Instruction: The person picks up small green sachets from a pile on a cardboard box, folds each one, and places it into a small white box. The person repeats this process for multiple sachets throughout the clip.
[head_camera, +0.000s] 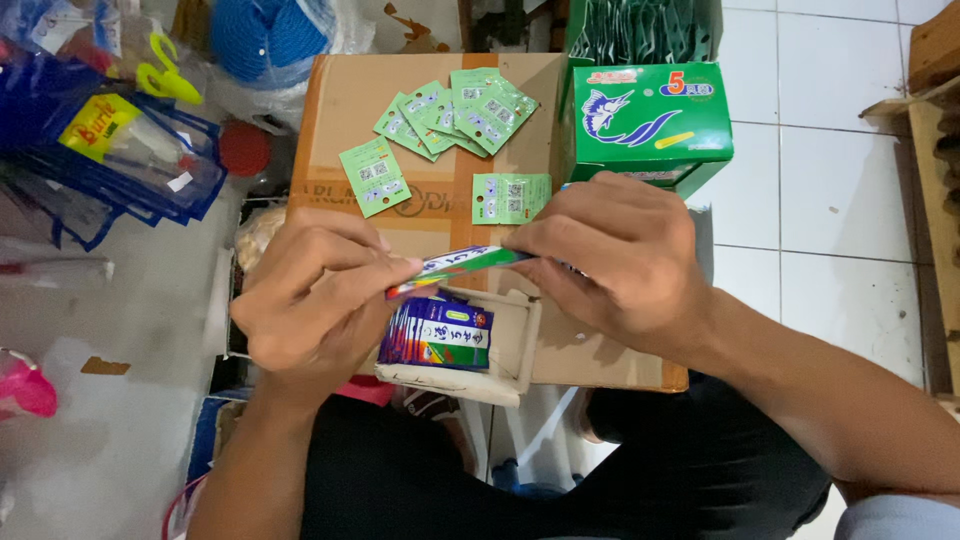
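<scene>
Head view, looking down at the centre of the frame: left hand (320, 300) and right hand (615, 265) both pinching one small flat packet (460, 268), purple, green and white, held edge-on between them. Left fingers (375, 275) narrow, closed on the packet's left end; right fingers (535, 240) narrow too, closed on its right end.

Just below the held packet, a small white cardboard tray (515, 350) with a row of similar purple packets (437, 335) standing inside, packed close together. Under both hands, a big brown cardboard box (350, 100) serving as work surface.

In the upper middle of the frame, on the brown box, a loose pile of small green paper slips (455, 110), overlapping; two more green slips lying apart, one (375, 175) at the left of the pile, one (510, 196) just above the right hand.

At upper right, an open green carton (650, 120) with a fish drawing, touching the brown box's right edge. At upper left, blue-edged clear plastic bags (110, 160). White tiled floor (820, 180) at the right side
</scene>
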